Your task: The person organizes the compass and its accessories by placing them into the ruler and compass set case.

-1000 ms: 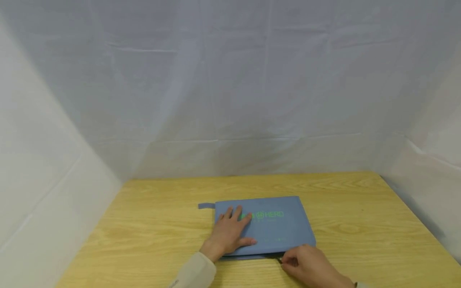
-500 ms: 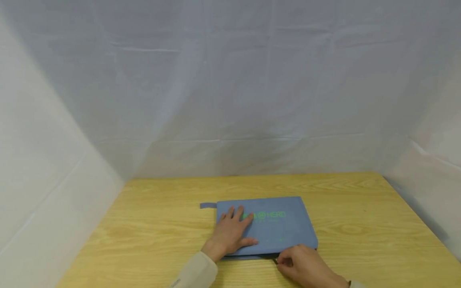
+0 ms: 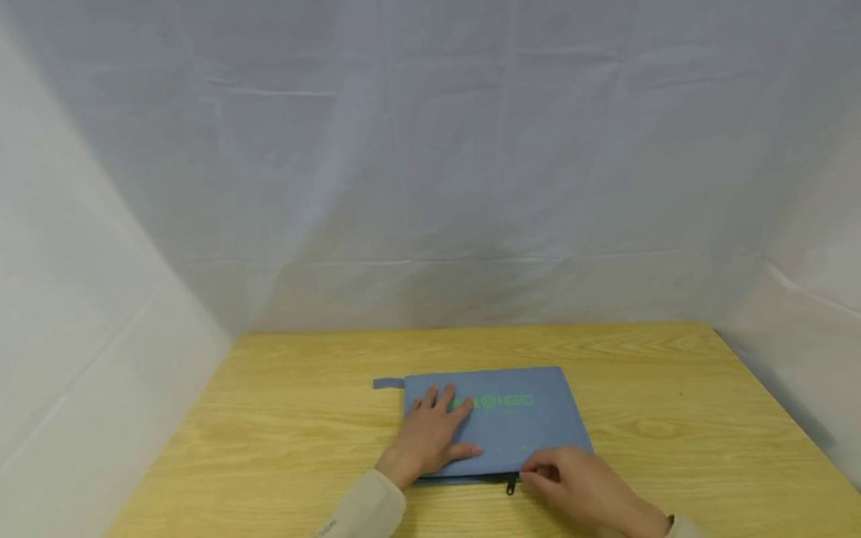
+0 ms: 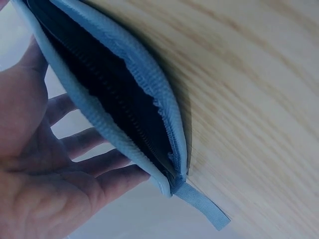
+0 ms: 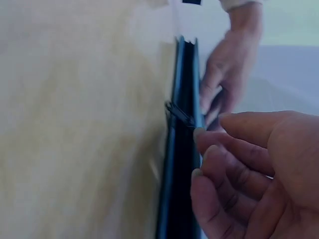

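A blue zip pouch (image 3: 531,426) with green lettering lies flat on the table, a fabric tab (image 3: 389,383) at its left end. My left hand (image 3: 427,437) rests on its top with fingers spread. In the left wrist view, the dark mouth of the pouch (image 4: 144,79) gapes at the tab end. A black zip pull (image 3: 510,486) hangs free at the near edge; its slider (image 5: 182,114) shows in the right wrist view. Just right of the pull is my right hand (image 3: 581,486), fingers loosely bent, fingertips touching the pouch's edge. Nothing shows between them.
The wood-grain table (image 3: 303,418) extends on both sides of the pouch and behind it. Pale sheeting (image 3: 430,187) closes off the back, with more along the left (image 3: 87,299) and right sides.
The right hand first slid a little left with the zip pull, then let go of it and lifted slightly to the pouch's edge. The left hand stays on the pouch.
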The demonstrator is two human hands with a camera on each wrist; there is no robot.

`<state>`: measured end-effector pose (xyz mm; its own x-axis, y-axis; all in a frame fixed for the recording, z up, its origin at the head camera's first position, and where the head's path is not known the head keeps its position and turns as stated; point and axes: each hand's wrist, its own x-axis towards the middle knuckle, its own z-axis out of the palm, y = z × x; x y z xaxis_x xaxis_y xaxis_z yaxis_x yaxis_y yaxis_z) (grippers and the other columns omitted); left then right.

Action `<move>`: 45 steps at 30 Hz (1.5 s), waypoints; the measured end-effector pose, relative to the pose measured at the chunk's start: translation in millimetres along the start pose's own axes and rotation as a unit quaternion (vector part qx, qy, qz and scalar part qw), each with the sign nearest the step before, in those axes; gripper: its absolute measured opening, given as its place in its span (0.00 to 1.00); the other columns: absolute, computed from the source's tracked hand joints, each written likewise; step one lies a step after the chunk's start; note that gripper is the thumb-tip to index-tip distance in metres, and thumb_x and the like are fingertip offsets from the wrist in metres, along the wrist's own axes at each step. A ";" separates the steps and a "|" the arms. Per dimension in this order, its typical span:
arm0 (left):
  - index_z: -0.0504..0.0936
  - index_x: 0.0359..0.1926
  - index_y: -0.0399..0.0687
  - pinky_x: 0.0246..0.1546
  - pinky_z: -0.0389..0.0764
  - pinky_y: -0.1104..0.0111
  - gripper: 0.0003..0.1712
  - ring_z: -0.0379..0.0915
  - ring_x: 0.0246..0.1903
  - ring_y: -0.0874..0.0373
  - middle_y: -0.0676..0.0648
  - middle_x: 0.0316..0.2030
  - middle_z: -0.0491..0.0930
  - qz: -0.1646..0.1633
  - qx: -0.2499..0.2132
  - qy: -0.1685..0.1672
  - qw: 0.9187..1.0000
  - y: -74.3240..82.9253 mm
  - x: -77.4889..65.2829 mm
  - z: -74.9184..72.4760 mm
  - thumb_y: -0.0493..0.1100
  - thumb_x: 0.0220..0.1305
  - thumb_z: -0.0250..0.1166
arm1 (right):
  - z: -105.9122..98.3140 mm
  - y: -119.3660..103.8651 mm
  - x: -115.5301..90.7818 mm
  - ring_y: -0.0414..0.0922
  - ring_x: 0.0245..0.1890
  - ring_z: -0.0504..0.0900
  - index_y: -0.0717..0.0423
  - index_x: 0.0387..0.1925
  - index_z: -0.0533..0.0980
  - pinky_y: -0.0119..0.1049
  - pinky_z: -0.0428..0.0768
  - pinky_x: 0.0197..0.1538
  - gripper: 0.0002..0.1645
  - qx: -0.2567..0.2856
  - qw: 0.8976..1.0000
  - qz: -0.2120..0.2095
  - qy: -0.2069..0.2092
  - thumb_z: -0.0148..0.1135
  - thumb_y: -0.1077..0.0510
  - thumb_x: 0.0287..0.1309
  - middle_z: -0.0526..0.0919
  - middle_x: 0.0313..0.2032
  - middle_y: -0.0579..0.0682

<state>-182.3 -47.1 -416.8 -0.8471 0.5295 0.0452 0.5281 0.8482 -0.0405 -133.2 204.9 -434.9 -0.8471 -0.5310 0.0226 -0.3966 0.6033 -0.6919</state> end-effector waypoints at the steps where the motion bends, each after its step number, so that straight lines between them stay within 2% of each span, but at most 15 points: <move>1: 0.67 0.68 0.53 0.54 0.70 0.46 0.42 0.58 0.63 0.36 0.38 0.66 0.62 0.000 0.003 0.001 1.000 0.1 0.1 0.1 0.70 0.59 0.55 | -3.0 0.6 0.6 0.30 0.26 0.75 0.46 0.38 0.83 0.31 0.75 0.29 0.16 -0.005 1.000 -0.004 0.009 0.57 0.42 0.63 0.79 0.28 0.32; 4: 0.67 0.68 0.54 0.54 0.70 0.46 0.42 0.59 0.63 0.37 0.38 0.65 0.62 0.001 0.010 0.003 1.000 0.5 0.7 0.6 0.70 0.59 0.55 | -11.8 3.2 3.5 0.30 0.26 0.76 0.46 0.37 0.83 0.31 0.76 0.29 0.15 -0.013 0.999 -0.024 0.043 0.57 0.43 0.64 0.80 0.28 0.32; 9: 0.66 0.69 0.55 0.55 0.69 0.47 0.43 0.58 0.63 0.38 0.39 0.66 0.62 -0.001 0.013 -0.006 1.000 2.2 2.8 0.9 0.71 0.59 0.54 | -23.3 10.9 10.2 0.33 0.32 0.78 0.50 0.41 0.83 0.32 0.78 0.33 0.14 0.002 0.994 -0.059 0.093 0.57 0.47 0.65 0.82 0.35 0.38; 11: 0.66 0.69 0.55 0.54 0.69 0.47 0.43 0.58 0.63 0.38 0.39 0.66 0.62 -0.002 0.013 -0.006 1.000 2.9 3.8 1.4 0.71 0.59 0.54 | -26.0 15.7 14.0 0.34 0.36 0.78 0.51 0.44 0.82 0.33 0.78 0.35 0.13 -0.010 0.991 -0.071 0.114 0.59 0.50 0.64 0.81 0.39 0.40; 14: 0.66 0.69 0.55 0.55 0.69 0.47 0.43 0.58 0.64 0.38 0.39 0.66 0.61 -0.003 0.012 -0.007 1.000 3.7 4.7 2.5 0.71 0.59 0.54 | -28.6 23.4 19.9 0.41 0.45 0.79 0.51 0.48 0.80 0.39 0.79 0.43 0.14 -0.046 0.985 -0.080 0.148 0.62 0.53 0.63 0.80 0.46 0.42; 17: 0.65 0.69 0.56 0.55 0.69 0.47 0.43 0.58 0.64 0.38 0.39 0.66 0.61 -0.004 0.009 -0.010 1.000 4.2 5.3 4.0 0.72 0.59 0.54 | -30.6 30.6 24.8 0.49 0.55 0.75 0.52 0.52 0.79 0.49 0.76 0.52 0.18 -0.086 0.979 -0.077 0.166 0.64 0.53 0.61 0.77 0.54 0.48; 20: 0.66 0.69 0.56 0.55 0.69 0.47 0.43 0.58 0.64 0.38 0.39 0.66 0.61 -0.006 0.010 -0.009 1.000 4.9 5.2 4.2 0.72 0.58 0.54 | -32.0 36.6 29.0 0.56 0.61 0.69 0.54 0.57 0.76 0.56 0.70 0.57 0.25 -0.114 0.978 -0.077 0.159 0.64 0.50 0.60 0.71 0.61 0.54; 25: 0.66 0.69 0.56 0.54 0.70 0.47 0.43 0.58 0.64 0.39 0.39 0.66 0.62 -0.004 0.017 -0.003 1.000 5.7 5.4 3.7 0.72 0.58 0.54 | -32.9 46.5 35.8 0.60 0.66 0.60 0.54 0.64 0.70 0.61 0.63 0.60 0.36 -0.151 0.976 -0.087 0.127 0.59 0.39 0.60 0.62 0.67 0.58; 31: 0.65 0.69 0.57 0.54 0.70 0.47 0.43 0.58 0.64 0.39 0.39 0.66 0.61 -0.004 0.012 -0.011 1.000 5.6 4.8 2.4 0.72 0.58 0.54 | -30.9 52.4 41.7 0.61 0.68 0.55 0.52 0.68 0.65 0.63 0.61 0.60 0.42 -0.183 0.973 -0.106 0.093 0.56 0.34 0.60 0.56 0.70 0.59; 37: 0.65 0.69 0.57 0.55 0.69 0.47 0.43 0.57 0.64 0.38 0.39 0.67 0.61 -0.004 0.012 -0.016 1.000 4.9 3.5 1.8 0.72 0.59 0.53 | -27.9 53.2 43.4 0.62 0.68 0.54 0.52 0.68 0.64 0.61 0.59 0.62 0.45 -0.204 0.972 -0.097 0.061 0.54 0.30 0.58 0.58 0.69 0.59; 45: 0.66 0.69 0.56 0.54 0.70 0.47 0.43 0.58 0.63 0.38 0.39 0.66 0.62 0.000 0.016 -0.010 1.000 4.2 1.0 1.3 0.72 0.59 0.53 | -27.7 48.5 44.8 0.66 0.67 0.53 0.54 0.67 0.66 0.64 0.58 0.61 0.44 -0.193 0.975 -0.096 0.045 0.55 0.31 0.58 0.59 0.68 0.62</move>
<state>-181.0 -43.1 -418.2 -0.8487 0.5284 0.0253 0.5256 0.8476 -0.0727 -200.2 226.8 -447.5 -0.7650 -0.6119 0.2007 -0.6398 0.6864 -0.3457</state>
